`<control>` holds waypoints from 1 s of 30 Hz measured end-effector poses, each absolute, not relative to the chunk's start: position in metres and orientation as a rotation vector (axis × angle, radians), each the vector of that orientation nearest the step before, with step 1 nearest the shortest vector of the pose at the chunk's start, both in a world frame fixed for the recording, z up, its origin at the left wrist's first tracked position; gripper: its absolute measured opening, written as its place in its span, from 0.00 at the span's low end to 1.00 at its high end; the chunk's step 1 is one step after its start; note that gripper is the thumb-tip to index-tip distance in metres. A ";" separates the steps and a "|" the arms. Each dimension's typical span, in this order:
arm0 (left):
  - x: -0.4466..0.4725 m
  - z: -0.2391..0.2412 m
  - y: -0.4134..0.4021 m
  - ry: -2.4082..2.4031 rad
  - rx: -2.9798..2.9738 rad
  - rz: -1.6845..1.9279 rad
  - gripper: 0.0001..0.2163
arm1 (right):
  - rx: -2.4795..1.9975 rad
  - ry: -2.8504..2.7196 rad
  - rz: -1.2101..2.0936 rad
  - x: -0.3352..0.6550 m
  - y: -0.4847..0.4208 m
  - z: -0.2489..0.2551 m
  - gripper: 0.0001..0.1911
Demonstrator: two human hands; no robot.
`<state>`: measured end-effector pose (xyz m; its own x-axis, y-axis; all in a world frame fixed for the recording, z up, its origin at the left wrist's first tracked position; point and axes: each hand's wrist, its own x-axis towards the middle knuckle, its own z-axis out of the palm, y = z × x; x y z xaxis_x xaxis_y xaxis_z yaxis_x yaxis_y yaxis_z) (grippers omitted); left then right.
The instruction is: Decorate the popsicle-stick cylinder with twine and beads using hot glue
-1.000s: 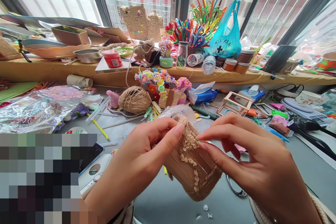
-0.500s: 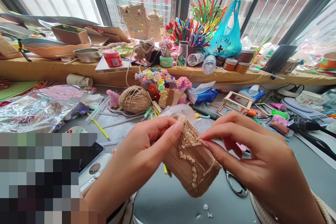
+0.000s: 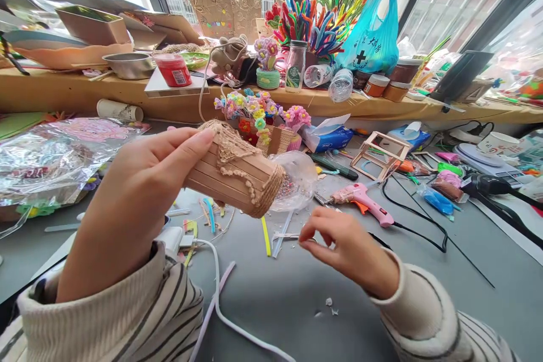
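Probably light and stiff, the slatted brown piece (image 3: 214, 184) looks best gripped on its bare side, since the crumbly trim (image 3: 237, 175) could flake; the rough twine band (image 3: 271, 192) should resist slipping. It tilts in the air above the grey table (image 3: 263, 300), clasped firmly at the end away from the band by the left hand (image 3: 139, 181). Compared with half a second ago, it sits further left, and the right hand (image 3: 339, 240) is off the trim: lower, curled, thumb and forefinger nearly meeting, grip unclear. Beyond it, the pink glue gun (image 3: 369, 201) now shows.
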<state>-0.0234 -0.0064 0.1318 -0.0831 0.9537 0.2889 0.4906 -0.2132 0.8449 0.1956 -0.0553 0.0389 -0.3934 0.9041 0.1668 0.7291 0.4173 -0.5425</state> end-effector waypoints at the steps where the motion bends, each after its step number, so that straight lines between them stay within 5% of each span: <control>1: -0.023 0.131 -0.006 1.553 1.722 1.254 0.14 | -1.467 -2.274 0.634 0.193 -0.056 0.027 0.03; 30: -0.010 0.127 -0.006 1.447 1.849 1.140 0.15 | -1.507 -2.371 0.668 0.187 -0.060 -0.004 0.06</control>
